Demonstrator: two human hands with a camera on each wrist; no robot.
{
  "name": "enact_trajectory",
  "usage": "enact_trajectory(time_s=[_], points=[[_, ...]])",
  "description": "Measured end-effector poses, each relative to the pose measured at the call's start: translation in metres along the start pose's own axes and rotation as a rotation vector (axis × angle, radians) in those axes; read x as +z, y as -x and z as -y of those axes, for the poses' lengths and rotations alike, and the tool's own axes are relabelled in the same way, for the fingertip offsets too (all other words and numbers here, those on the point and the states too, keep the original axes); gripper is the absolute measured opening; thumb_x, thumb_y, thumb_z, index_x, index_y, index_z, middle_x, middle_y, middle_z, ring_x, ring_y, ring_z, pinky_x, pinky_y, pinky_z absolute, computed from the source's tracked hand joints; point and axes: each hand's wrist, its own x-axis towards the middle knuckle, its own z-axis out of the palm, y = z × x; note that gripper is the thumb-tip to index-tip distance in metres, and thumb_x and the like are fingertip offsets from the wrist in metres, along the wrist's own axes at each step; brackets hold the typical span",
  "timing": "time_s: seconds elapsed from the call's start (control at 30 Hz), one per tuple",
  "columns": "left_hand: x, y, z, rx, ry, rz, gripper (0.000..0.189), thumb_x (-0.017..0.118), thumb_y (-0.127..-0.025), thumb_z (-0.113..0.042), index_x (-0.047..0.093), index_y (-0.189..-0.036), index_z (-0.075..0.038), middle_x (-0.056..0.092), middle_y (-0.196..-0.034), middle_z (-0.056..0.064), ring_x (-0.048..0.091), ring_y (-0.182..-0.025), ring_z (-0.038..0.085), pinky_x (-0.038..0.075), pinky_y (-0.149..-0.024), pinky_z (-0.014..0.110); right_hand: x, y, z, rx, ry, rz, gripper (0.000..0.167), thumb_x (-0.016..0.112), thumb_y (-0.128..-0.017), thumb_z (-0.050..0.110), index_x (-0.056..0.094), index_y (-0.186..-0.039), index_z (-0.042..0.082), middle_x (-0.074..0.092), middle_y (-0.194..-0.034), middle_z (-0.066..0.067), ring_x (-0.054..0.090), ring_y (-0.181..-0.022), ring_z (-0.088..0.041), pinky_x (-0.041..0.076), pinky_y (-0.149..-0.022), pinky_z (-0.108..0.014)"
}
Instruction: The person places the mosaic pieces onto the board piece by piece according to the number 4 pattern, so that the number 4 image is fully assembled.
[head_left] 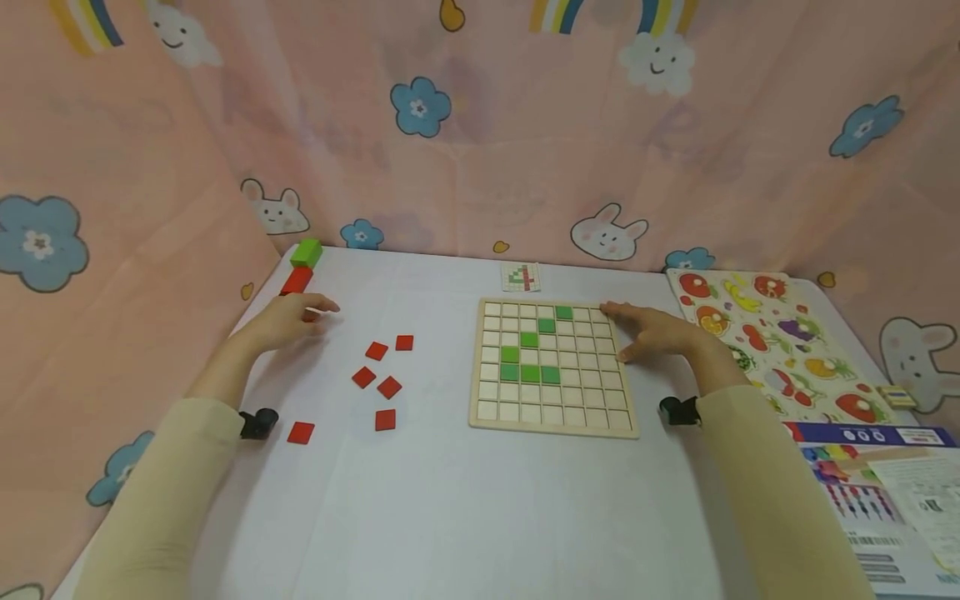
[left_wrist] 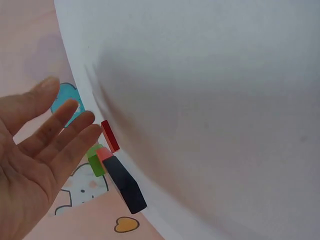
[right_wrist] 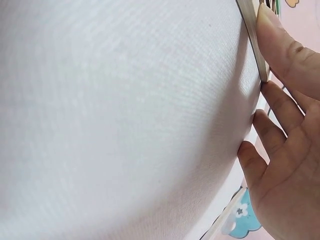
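Note:
My left hand [head_left: 288,323] hovers above the table's left side with fingers loosely extended, holding nothing. Just beyond it are a red block [head_left: 297,281] and a green block [head_left: 306,252]; the left wrist view also shows a dark block [left_wrist: 125,185] there. My right hand [head_left: 654,332] rests at the far right corner of a wooden grid board [head_left: 553,432], its thumb along the side edge. Several green square tiles [head_left: 529,373] lie in the board's cells. Between my left hand and the board, several red square tiles [head_left: 389,387] are scattered on the table.
A small pattern card [head_left: 521,277] with green and red squares lies behind the board. To the right are a fruit-picture board [head_left: 780,346] and, nearer, a printed sheet or box [head_left: 862,500]. A patterned pink curtain [head_left: 510,150] hangs behind the white table [head_left: 480,517].

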Motion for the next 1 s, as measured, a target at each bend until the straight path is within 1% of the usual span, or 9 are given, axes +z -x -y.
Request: enact_trajectory(time_s=[0.13,0.23,0.33,0.4,0.57,0.63,0.8,0.9,1.0], points=[[0.001,0.0,0.0,-0.034,-0.037,-0.028,0.039,0.054,-0.096,-0.004,0.055,-0.135,-0.005,0.051,-0.139,0.028,0.048,-0.124,0.048,0.045,-0.103,0.06,-0.001,0.0,0.001,0.002,0.004,0.004,0.096,0.079,-0.081,0.024,0.023,-0.158,0.016,0.009,-0.167,-0.017,0.004,-0.153,-0.047,0.007,-0.119,-0.068],[0.001,0.001,0.001,-0.065,-0.048,-0.006,0.039,0.053,-0.097,-0.005,0.053,-0.136,-0.005,0.049,-0.139,0.029,0.043,-0.126,0.049,0.042,-0.105,0.063,-0.001,0.0,0.001,0.002,-0.002,0.01,0.096,0.079,-0.08,0.023,0.023,-0.158,0.015,0.009,-0.167,-0.018,0.004,-0.153,-0.047,0.007,-0.118,-0.069],[0.002,0.002,0.002,-0.063,-0.044,0.019,0.04,0.052,-0.098,-0.006,0.052,-0.138,-0.005,0.047,-0.141,0.029,0.04,-0.129,0.048,0.04,-0.107,0.064,-0.001,0.0,0.0,0.001,-0.011,0.012,0.096,0.079,-0.08,0.022,0.023,-0.158,0.015,0.008,-0.167,-0.018,0.003,-0.153,-0.047,0.007,-0.118,-0.069],[0.002,0.003,0.001,-0.042,-0.027,0.024,0.041,0.052,-0.097,-0.006,0.052,-0.138,-0.006,0.048,-0.142,0.028,0.04,-0.131,0.048,0.039,-0.107,0.064,0.0,0.0,0.0,0.001,-0.009,0.01,0.096,0.079,-0.08,0.023,0.023,-0.158,0.016,0.009,-0.167,-0.018,0.003,-0.153,-0.047,0.007,-0.118,-0.069],[0.004,0.002,-0.004,0.058,0.053,0.031,0.042,0.051,-0.096,-0.001,0.052,-0.138,-0.003,0.051,-0.143,0.026,0.048,-0.131,0.047,0.044,-0.106,0.059,0.0,0.0,0.0,-0.001,-0.011,0.006,0.096,0.079,-0.08,0.024,0.023,-0.158,0.015,0.009,-0.166,-0.019,0.004,-0.153,-0.047,0.007,-0.119,-0.068],[0.005,0.0,-0.005,0.071,0.064,0.026,0.042,0.051,-0.095,0.0,0.053,-0.137,-0.002,0.052,-0.142,0.026,0.05,-0.13,0.047,0.046,-0.104,0.058,0.0,-0.001,0.0,-0.003,-0.016,0.005,0.097,0.08,-0.08,0.023,0.023,-0.158,0.015,0.009,-0.166,-0.019,0.004,-0.153,-0.047,0.007,-0.119,-0.068],[0.014,-0.01,-0.004,0.012,0.002,0.012,0.038,0.058,-0.093,0.001,0.058,-0.13,-0.002,0.057,-0.131,0.026,0.052,-0.119,0.044,0.051,-0.099,0.054,0.0,0.0,0.0,-0.007,-0.018,0.004,0.096,0.079,-0.08,0.023,0.023,-0.158,0.015,0.01,-0.166,-0.019,0.004,-0.152,-0.048,0.007,-0.118,-0.069],[0.018,-0.019,-0.003,-0.028,-0.025,0.009,0.029,0.064,-0.091,-0.001,0.063,-0.119,0.0,0.062,-0.116,0.024,0.056,-0.105,0.037,0.054,-0.092,0.046,-0.001,0.0,-0.001,-0.004,-0.009,0.005,0.096,0.079,-0.08,0.024,0.023,-0.158,0.015,0.01,-0.166,-0.019,0.004,-0.152,-0.048,0.008,-0.118,-0.069],[0.019,-0.029,-0.008,-0.066,-0.037,0.008,0.018,0.067,-0.09,-0.004,0.064,-0.107,-0.001,0.063,-0.102,0.018,0.055,-0.095,0.031,0.054,-0.084,0.038,-0.001,-0.001,-0.001,-0.002,0.006,0.006,0.097,0.079,-0.08,0.026,0.023,-0.158,0.016,0.01,-0.166,-0.019,0.005,-0.152,-0.048,0.008,-0.118,-0.069]])
